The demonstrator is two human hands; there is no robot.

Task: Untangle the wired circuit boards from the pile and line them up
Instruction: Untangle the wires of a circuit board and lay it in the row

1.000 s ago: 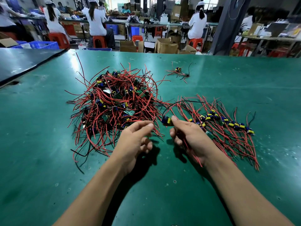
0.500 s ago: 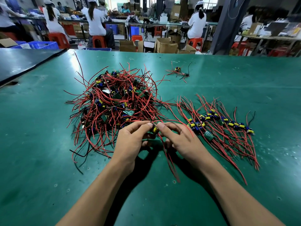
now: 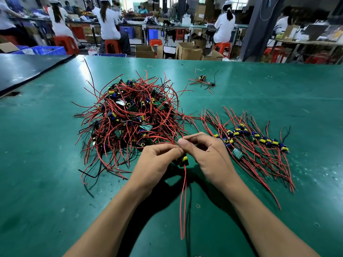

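- Red-wired circuit board (image 3: 184,159) is pinched between left hand (image 3: 157,162) and right hand (image 3: 211,156).
- Pile (image 3: 130,117) is seen just left, row (image 3: 250,141) just right, table (image 3: 278,86) far edge well beyond.

I see one circuit board (image 3: 184,160) raised, red wires (image 3: 182,201) dangling, tangled pile (image 3: 130,123) to its left, lined-up row (image 3: 256,140) right

Green table (image 3: 55,182) bears tangled pile (image 3: 130,117); lined-up boards (image 3: 250,140); stray board (image 3: 203,80).
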